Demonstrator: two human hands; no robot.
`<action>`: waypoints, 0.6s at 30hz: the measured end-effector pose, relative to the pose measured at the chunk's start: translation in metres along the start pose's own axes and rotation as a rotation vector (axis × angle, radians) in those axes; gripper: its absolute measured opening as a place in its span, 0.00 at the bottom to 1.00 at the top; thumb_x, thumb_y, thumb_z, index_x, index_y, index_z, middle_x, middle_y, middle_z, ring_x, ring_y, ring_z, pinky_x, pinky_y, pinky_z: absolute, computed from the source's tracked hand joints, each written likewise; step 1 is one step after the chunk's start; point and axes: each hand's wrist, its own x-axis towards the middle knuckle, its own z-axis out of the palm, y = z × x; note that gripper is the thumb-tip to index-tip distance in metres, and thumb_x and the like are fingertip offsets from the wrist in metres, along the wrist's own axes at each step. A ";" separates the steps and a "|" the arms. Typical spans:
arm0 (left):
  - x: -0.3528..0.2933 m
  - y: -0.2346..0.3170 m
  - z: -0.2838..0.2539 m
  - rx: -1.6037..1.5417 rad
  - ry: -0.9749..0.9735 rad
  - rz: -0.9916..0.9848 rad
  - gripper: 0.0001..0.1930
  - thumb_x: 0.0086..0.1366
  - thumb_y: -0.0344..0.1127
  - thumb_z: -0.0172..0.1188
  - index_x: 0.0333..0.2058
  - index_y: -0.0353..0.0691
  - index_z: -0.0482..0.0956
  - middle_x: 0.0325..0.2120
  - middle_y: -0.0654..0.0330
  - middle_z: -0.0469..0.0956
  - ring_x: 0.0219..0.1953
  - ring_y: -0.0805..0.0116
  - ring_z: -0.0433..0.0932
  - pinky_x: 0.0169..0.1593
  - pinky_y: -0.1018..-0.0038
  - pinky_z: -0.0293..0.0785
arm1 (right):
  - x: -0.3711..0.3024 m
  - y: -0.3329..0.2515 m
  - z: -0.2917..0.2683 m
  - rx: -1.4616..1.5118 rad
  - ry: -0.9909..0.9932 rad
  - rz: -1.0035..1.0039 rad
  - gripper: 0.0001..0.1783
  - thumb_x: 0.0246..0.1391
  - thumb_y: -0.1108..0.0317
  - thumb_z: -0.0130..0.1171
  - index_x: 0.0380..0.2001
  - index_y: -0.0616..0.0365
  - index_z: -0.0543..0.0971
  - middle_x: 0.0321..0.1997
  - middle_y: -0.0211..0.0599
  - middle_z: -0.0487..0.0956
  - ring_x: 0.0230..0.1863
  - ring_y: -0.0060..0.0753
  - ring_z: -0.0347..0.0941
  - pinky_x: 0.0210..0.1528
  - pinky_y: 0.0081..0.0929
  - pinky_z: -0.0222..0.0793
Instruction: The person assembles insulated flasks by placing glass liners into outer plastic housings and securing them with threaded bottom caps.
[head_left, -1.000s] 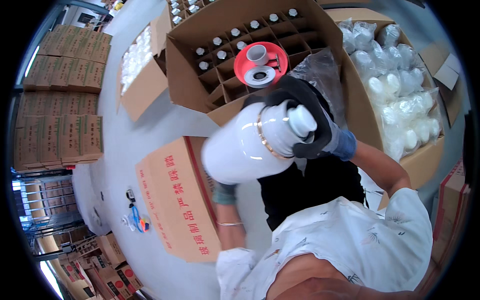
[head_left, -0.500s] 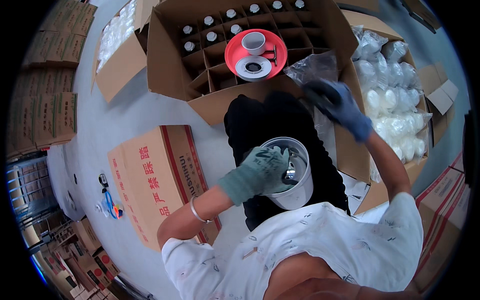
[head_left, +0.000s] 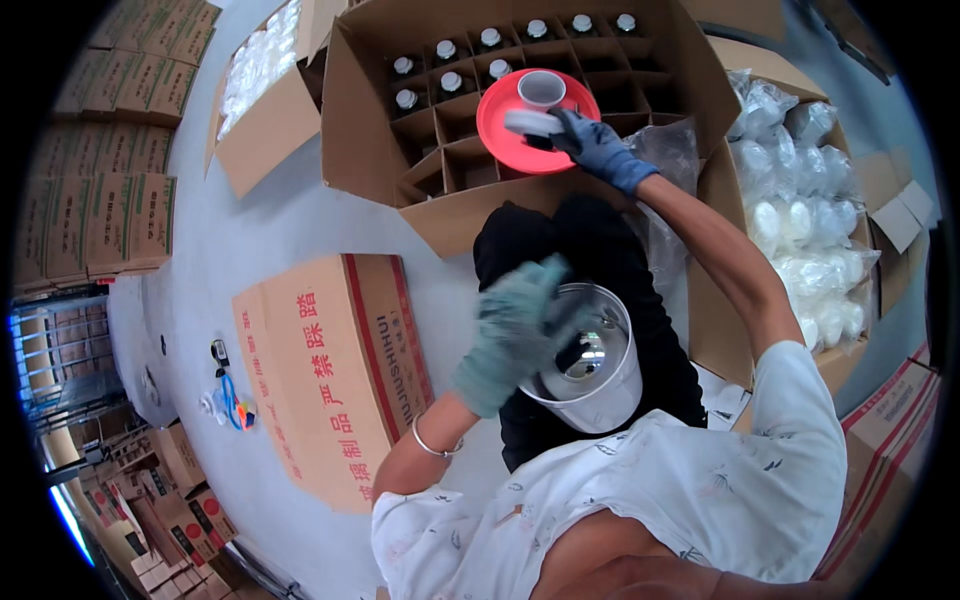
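My right hand [head_left: 595,150], in a blue-grey glove, grips a white round lid [head_left: 533,122] with a dark underside, tilted over a red round tray [head_left: 500,145]. A small white cup [head_left: 542,88] stands on that tray. My left hand [head_left: 520,325], in a grey-green glove, is beside and above the near-left rim of a whitish cylindrical container [head_left: 605,405] on my lap; motion smears its fingers. Inside the container sits a shiny domed metal piece [head_left: 585,362], with a dark part near its left side.
The tray rests on a divided carton [head_left: 350,130] holding several white-capped bottles [head_left: 446,50]. To the right, another carton [head_left: 715,320] holds plastic-wrapped pieces [head_left: 795,225]. A closed carton [head_left: 310,370] lies left on the floor; stacked boxes [head_left: 100,225] stand farther left.
My right hand has moved left to the tray and lifted the white lid. My left hand has come up out of the container, letting go of the shiny metal piece. The view has shifted slightly.
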 end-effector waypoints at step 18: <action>0.043 0.028 -0.007 -1.720 0.103 -0.221 0.36 0.67 0.60 0.48 0.62 0.38 0.57 0.58 0.54 0.65 0.58 0.59 0.69 0.61 0.63 0.68 | -0.063 -0.187 -0.161 -0.237 0.172 -0.693 0.33 0.49 0.66 0.64 0.60 0.54 0.68 0.61 0.41 0.68 0.59 0.45 0.68 0.58 0.35 0.70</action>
